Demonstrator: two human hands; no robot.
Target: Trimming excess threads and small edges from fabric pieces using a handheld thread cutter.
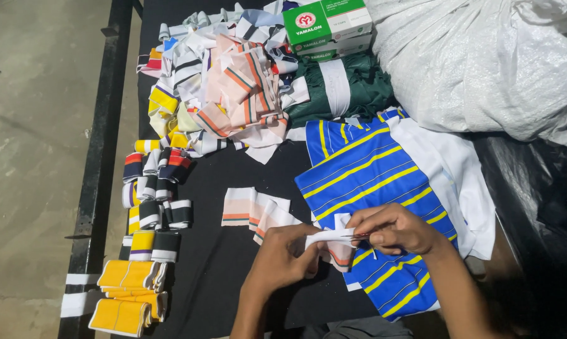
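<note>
1. Left hand (283,254): fingers curled, pinching the left end of a narrow white fabric strip (329,237) just above the black table (227,263).
2. Right hand (389,227): fingertips closed on the right end of the same strip, so the strip runs taut between the two hands.
3. Strip position: near the table's front edge, over the left border of a blue fabric piece with yellow stripes (365,176).
4. Just left of the hands lie loose peach-and-white striped strips (249,206), flat on the table.
5. Along the table's left edge stand rows of folded rib-knit pieces (155,188) in mixed colours; folded yellow pieces (129,292) sit nearest the front corner.
6. At the far end, a loose heap of striped strips (224,88) rests beside dark green fabric (343,91).
7. A green-and-white carton (327,22) sits behind the green fabric; a white woven sack (484,63) occupies the far right.
</note>
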